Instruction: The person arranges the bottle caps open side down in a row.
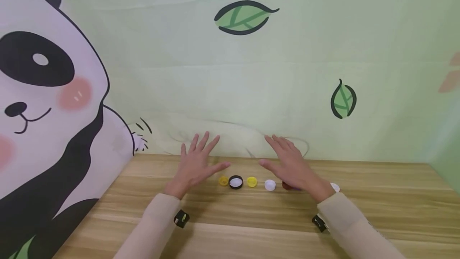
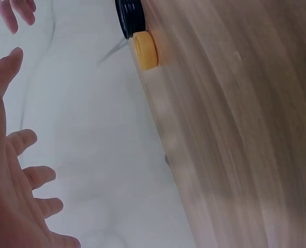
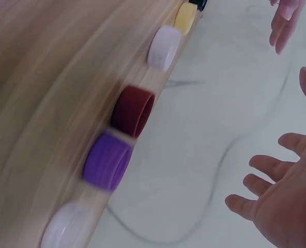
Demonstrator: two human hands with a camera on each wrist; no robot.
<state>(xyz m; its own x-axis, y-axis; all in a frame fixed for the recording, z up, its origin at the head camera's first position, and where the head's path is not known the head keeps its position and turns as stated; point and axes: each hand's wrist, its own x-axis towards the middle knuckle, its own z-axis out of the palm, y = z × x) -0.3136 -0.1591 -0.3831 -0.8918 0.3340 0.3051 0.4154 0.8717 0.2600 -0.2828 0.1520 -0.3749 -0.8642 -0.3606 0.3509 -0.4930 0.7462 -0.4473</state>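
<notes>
A row of bottle caps lies across the wooden table. From left to right in the head view come an orange-yellow cap (image 1: pixel 223 181), a wide black cap (image 1: pixel 235 182), a yellow cap (image 1: pixel 252 182) and a white cap (image 1: pixel 270 185). The dark red cap (image 3: pixel 133 110) and the purple cap (image 3: pixel 108 161) are mostly covered by the right hand in the head view; another white cap (image 3: pixel 67 227) ends the row. My left hand (image 1: pixel 195 167) hovers left of the row, fingers spread, holding nothing. Over the right part, my right hand (image 1: pixel 289 165) is held out straight and bare.
Behind the wooden table (image 1: pixel 388 203) hangs a pale green cloth (image 1: pixel 172 51) printed with leaves and a large panda (image 1: pixel 82 131). Small black wrist devices sit under both sleeves, such as the left device (image 1: pixel 181 218).
</notes>
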